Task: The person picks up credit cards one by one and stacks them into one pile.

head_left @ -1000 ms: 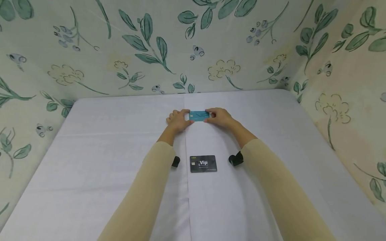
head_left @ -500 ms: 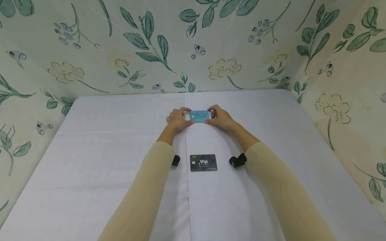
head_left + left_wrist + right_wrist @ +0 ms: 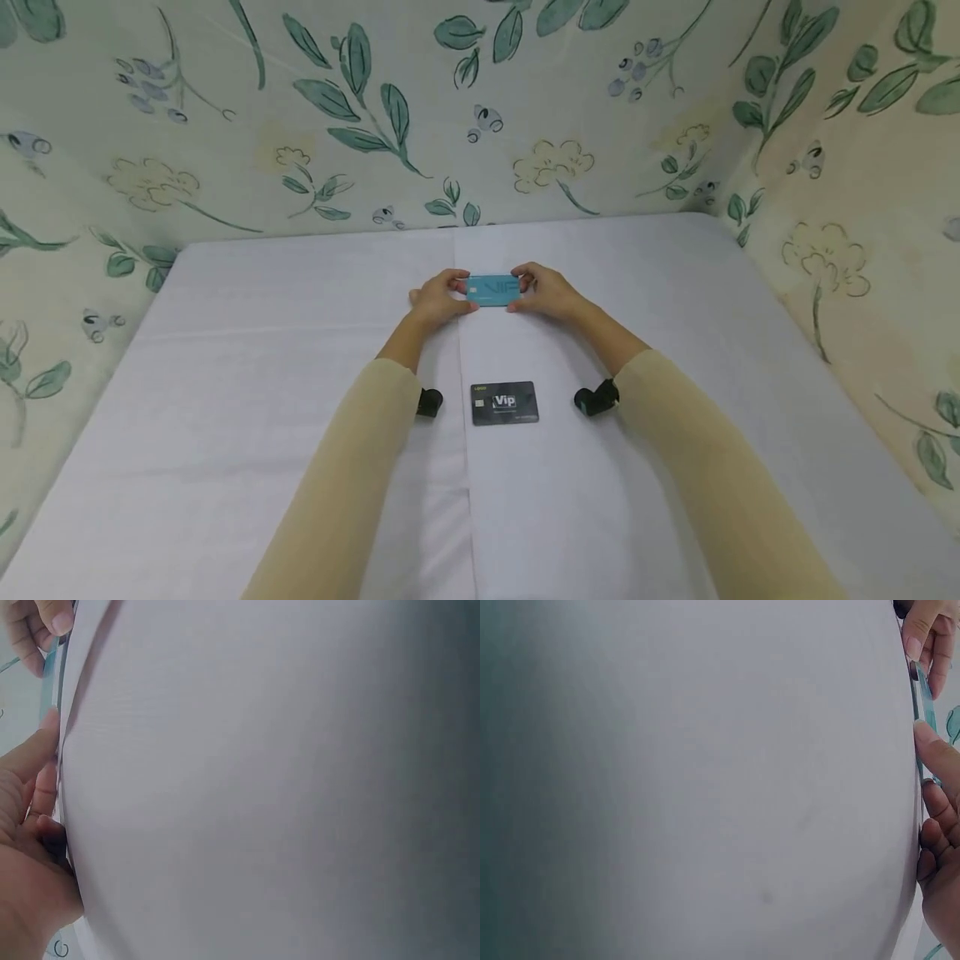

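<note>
While one black card (image 3: 505, 403) marked "Vip" is lying nearest on the white table (image 3: 225, 375), one blue card (image 3: 492, 290), lettering unreadable, is sitting farther back, with the left hand (image 3: 438, 301) and right hand (image 3: 546, 293) each pinching one end.

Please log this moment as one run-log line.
left hand: pinches flat blue plastic card | right hand: pinches same | black Vip card: on table
</note>
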Demonstrator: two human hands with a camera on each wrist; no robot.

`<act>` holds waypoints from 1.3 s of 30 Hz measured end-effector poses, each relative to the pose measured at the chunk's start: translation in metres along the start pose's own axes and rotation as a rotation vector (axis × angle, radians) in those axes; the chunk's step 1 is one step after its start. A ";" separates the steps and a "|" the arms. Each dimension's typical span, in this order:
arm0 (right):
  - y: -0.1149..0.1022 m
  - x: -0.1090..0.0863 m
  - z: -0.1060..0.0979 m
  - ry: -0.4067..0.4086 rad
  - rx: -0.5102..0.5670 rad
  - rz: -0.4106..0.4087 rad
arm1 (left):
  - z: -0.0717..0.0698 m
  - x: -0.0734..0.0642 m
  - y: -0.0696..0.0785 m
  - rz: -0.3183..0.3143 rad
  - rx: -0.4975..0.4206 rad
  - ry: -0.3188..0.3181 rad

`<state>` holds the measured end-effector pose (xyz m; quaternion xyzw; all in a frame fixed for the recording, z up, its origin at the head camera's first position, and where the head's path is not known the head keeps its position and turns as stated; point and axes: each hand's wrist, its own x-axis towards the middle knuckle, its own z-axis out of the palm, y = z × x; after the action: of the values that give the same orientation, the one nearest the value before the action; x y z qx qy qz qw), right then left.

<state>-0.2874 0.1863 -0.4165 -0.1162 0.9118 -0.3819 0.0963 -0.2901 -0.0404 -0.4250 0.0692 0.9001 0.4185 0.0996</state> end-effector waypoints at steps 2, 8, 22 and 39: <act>0.000 -0.002 -0.001 -0.006 -0.005 0.012 | 0.001 -0.001 -0.001 0.006 0.003 -0.012; 0.002 -0.003 -0.003 -0.027 -0.040 -0.006 | 0.002 -0.006 -0.002 0.017 -0.016 -0.010; 0.002 -0.009 -0.005 -0.082 -0.053 -0.081 | -0.003 -0.009 -0.006 0.096 0.148 -0.045; -0.001 -0.016 -0.007 -0.104 -0.091 -0.131 | -0.009 -0.013 -0.014 0.191 0.070 -0.084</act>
<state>-0.2741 0.1950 -0.4094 -0.1994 0.9125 -0.3388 0.1132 -0.2800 -0.0583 -0.4284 0.1757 0.8985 0.3911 0.0942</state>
